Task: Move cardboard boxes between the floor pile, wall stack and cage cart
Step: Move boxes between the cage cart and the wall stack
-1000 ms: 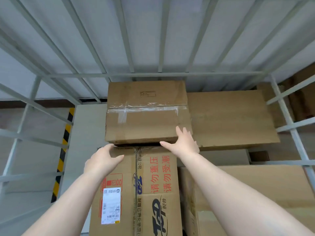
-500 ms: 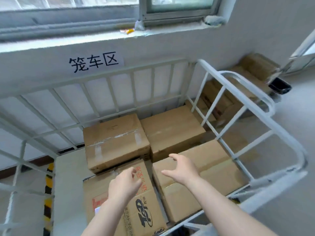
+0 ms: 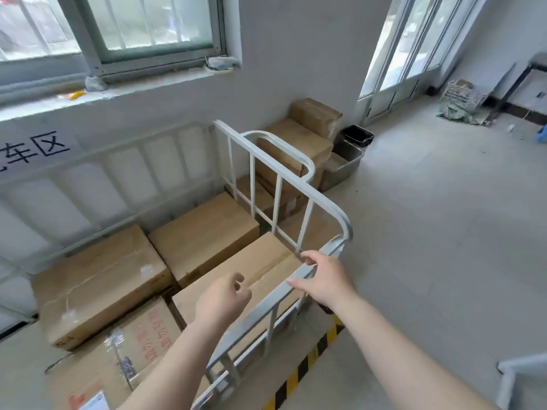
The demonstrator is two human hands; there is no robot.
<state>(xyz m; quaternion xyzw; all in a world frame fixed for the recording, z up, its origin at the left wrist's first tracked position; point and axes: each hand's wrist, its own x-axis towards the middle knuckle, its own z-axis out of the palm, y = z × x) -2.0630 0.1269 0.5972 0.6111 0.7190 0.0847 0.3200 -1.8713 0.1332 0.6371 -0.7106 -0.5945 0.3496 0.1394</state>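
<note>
Grey floor [image 3: 429, 232] and a white wall with a window [image 3: 142, 28] now fill much of my view, where half a second ago the cage cart [image 3: 296, 170] filled it. Inside the cage cart lie four cardboard boxes: a taped box [image 3: 100, 279], a plain box [image 3: 204, 235] right of it, a printed box [image 3: 130, 347] nearest me, and a fourth box [image 3: 251, 270] under my hands. Beyond the cage cart's far rail the wall stack [image 3: 299, 143] stands beside a black bin [image 3: 356, 136]. My left hand [image 3: 222, 300] hangs loosely curled, holding nothing; my right hand [image 3: 324, 276], fingers apart, has drifted over the cart's near rail.
</note>
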